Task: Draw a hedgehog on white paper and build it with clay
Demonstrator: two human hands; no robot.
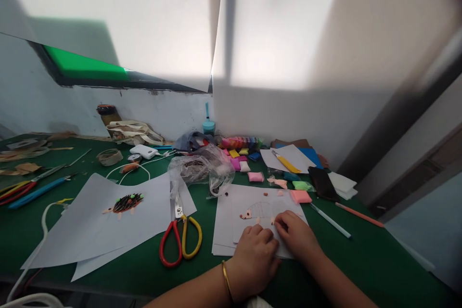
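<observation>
Both my hands rest on a white sheet [249,202] with a drawn hedgehog outline and a small clay head [246,214]. My left hand [254,252], with a gold bangle at the wrist, lies on the sheet's near edge, fingers curled under. My right hand [294,233] sits beside it with fingertips pinched together on the paper near a tiny clay bit; what it pinches is too small to name. Small clay pieces dot the sheet above the hands.
Red-and-yellow scissors [180,240] lie left of the sheet. Further left, a finished clay hedgehog [126,202] sits on white paper. Behind are a plastic bag [202,168], coloured clay blocks [238,154], pink clay [300,196], a black phone [322,183], pens [330,221] and cables on the green mat [144,269].
</observation>
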